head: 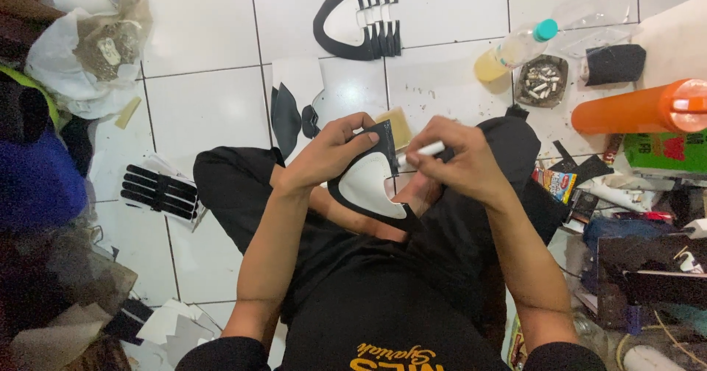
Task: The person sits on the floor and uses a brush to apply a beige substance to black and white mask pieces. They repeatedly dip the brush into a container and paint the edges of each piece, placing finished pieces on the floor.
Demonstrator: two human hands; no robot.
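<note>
Black-and-white piece: a flat, curved cut-out (366, 183), black around the edge and white within, looks like thin leather or synthetic sheet. It is held above the person's lap, over the black shorts (243, 194), between both hands.

Left hand: the left hand (331, 150) grips the cut-out along its upper black edge, fingers curled over the top, thumb behind.

Right hand: the right hand (456, 157) is closed around a slim white pen-like stick (421, 152), its tip touching or just beside the piece's inner notch.

Handling: I judge it light and floppy, thin enough to bend, so it wants support near the spot being worked. The black border is the natural place to pinch it; the white face looks smooth, and I would guess it marks easily.

Floor: glossy white tiles (199, 32) with dark grout lines, and no tabletop.

Nearby pieces: a black horseshoe-shaped cut-out with slotted strips (361, 18) lies ahead, well apart; a stack of black strips on white backing (158, 191) lies near the left knee.

Right side: a clear plastic bottle with a teal cap and yellowish liquid (515, 47), a dark square ashtray full of butts (541, 80) just beside it, and an orange cylinder lying on its side (637, 110).

Left side: crumpled bags and paper (88, 54), soft and heaped.
</note>
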